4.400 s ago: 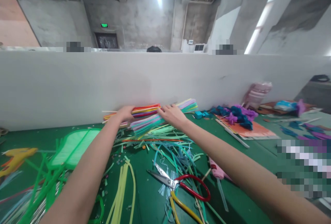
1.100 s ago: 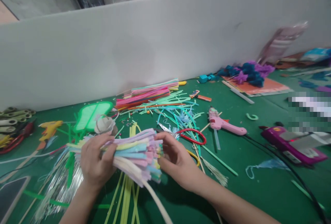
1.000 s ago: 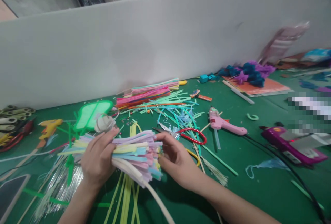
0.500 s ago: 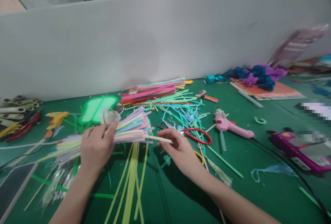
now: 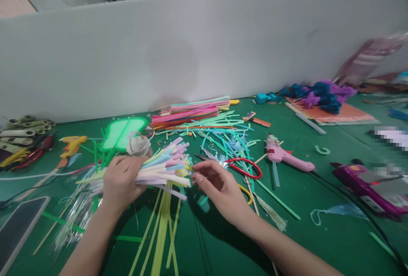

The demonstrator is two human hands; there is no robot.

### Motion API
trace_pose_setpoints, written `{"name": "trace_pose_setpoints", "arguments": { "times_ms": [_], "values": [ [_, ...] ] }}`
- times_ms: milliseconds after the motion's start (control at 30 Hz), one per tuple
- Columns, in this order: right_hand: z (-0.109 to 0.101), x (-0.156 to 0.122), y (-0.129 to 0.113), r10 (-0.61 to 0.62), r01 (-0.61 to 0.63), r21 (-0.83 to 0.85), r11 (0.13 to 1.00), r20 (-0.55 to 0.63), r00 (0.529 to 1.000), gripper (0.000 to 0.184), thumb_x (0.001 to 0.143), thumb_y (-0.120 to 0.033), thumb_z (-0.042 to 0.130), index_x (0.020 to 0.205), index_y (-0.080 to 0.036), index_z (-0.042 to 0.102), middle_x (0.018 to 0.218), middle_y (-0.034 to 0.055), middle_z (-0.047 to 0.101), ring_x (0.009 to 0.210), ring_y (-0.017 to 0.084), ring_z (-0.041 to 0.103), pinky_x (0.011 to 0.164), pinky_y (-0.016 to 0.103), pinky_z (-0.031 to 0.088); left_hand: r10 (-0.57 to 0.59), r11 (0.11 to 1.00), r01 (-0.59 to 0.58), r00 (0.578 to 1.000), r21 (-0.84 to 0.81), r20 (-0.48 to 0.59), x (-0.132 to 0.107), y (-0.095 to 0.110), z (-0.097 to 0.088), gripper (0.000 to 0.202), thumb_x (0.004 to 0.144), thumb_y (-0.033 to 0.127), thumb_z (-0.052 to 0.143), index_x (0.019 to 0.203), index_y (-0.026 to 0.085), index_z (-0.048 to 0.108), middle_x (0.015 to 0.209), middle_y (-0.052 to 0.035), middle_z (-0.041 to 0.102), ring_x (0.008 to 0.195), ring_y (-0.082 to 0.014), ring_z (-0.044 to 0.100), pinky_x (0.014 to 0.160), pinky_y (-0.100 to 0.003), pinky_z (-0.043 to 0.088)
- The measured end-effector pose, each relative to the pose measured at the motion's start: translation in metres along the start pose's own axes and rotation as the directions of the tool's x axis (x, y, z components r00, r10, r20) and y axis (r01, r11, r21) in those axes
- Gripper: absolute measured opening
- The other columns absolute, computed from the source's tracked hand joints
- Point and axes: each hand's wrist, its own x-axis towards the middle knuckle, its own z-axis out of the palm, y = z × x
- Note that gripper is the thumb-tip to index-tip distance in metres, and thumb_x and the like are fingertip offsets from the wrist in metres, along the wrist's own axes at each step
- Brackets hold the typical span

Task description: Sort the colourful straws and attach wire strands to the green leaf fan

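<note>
My left hand (image 5: 123, 182) is wrapped round a thick bundle of pastel pipe cleaners (image 5: 168, 161) in pink, lilac, blue, yellow and cream, held above the table. Their ends point right and stick out unevenly. At those ends, my right hand (image 5: 219, 186) has its curled thumb and index fingertip on a yellow-green pipe cleaner tip; the exact contact is partly hidden. Loose yellow pipe cleaners (image 5: 164, 229) lie below the bundle. Just behind my left hand stands a roll of whitish tape (image 5: 138, 145). Red-handled scissors (image 5: 244, 167) lie beyond my right fingers.
A pink glue gun (image 5: 287, 157) with its cord lies right, a yellow glue gun (image 5: 72, 145) left. Pink pipe cleaner bundles (image 5: 185, 118) sit against the white partition (image 5: 191, 55). A phone (image 5: 24, 229) is at the left front, a purple device (image 5: 366, 189) at the right.
The long cream pipe cleaner that stuck out past my right fingers is now back among the bundle's ends. The bundle's ends have tilted and fanned out, and my right fingers have curled in.
</note>
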Motion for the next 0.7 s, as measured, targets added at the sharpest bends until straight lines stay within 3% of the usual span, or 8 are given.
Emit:
{"name": "trace_pose_setpoints", "arguments": {
  "times_ms": [267, 467, 567, 700],
  "values": [
    [0.000, -0.001, -0.001, 0.001, -0.002, 0.061, 0.998, 0.015, 1.000, 0.022, 0.088, -0.038, 0.058, 0.101, -0.020, 0.058, 0.090, 0.0041, 0.064, 0.079, 0.015, 0.061, 0.070, 0.028, 0.049, -0.104, 0.992, 0.110, 0.991, -0.063, 0.087, -0.005, 0.006, 0.009, 0.031, 0.076, 0.027, 0.059, 0.105, 0.016, 0.057, 0.090, -0.0110, 0.071, 0.080, -0.0260, 0.068, 0.066, -0.032, 0.049],
    [-0.002, -0.004, -0.004, -0.067, 0.068, 0.020, 0.997, -0.062, 0.996, 0.016, 0.087, -0.030, 0.058, 0.101, -0.021, 0.057, 0.085, 0.0017, 0.058, 0.072, 0.013, 0.056, 0.063, 0.025, 0.046, -0.031, 0.998, 0.020, 0.986, 0.066, 0.161, -0.001, 0.016, 0.011, 0.034, 0.071, 0.016, 0.061, 0.105, 0.015, 0.059, 0.089, -0.0106, 0.070, 0.076, -0.0264, 0.066, 0.063, -0.034, 0.047],
    [-0.003, -0.008, -0.007, -0.194, 0.194, -0.043, 0.980, 0.000, 0.981, 0.025, 0.082, -0.019, 0.060, 0.106, -0.023, 0.056, 0.094, 0.0024, 0.058, 0.075, 0.013, 0.055, 0.067, 0.025, 0.047, 0.034, 0.987, -0.057, 0.988, 0.152, 0.149, 0.002, 0.019, 0.009, 0.031, 0.074, 0.015, 0.060, 0.105, 0.015, 0.061, 0.086, -0.0100, 0.069, 0.073, -0.0252, 0.063, 0.062, -0.034, 0.043],
    [-0.002, -0.011, -0.008, -0.300, 0.307, -0.173, 0.936, 0.061, 0.952, 0.034, 0.080, -0.014, 0.060, 0.111, -0.025, 0.055, 0.100, 0.0033, 0.058, 0.080, 0.015, 0.055, 0.074, 0.027, 0.048, 0.052, 0.975, -0.072, 0.994, 0.210, 0.098, 0.007, 0.021, 0.004, 0.021, 0.081, 0.017, 0.058, 0.102, 0.017, 0.063, 0.081, -0.0078, 0.068, 0.069, -0.0224, 0.060, 0.062, -0.033, 0.040]
  ]
}}
